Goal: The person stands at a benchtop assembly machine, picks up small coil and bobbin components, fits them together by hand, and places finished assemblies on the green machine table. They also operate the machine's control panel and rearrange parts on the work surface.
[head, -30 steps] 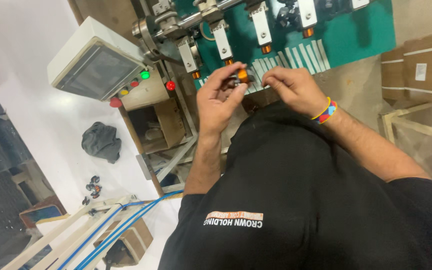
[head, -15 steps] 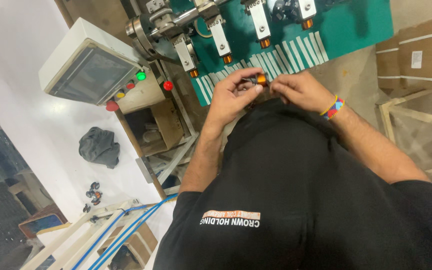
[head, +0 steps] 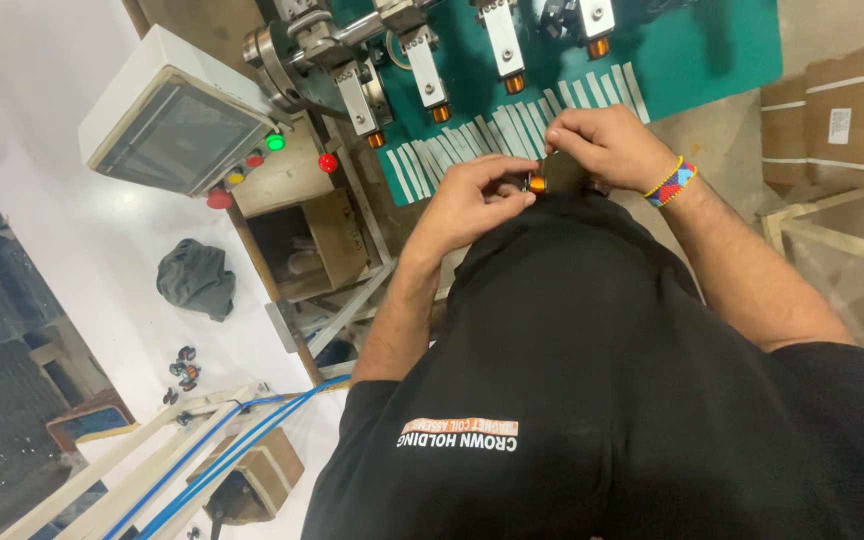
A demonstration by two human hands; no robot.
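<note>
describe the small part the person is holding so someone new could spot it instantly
Start at the green panel of the winding machine with its row of white strips. Just below it both hands meet: left hand, right hand. Pinched between their fingertips is a small orange coil, the only one off the machine; similar orange pieces sit on the spindles above.

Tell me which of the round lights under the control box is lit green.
The green light, the upper one next to the grey screen box. The red ones sit lower, with a small yellow one between them.
</note>
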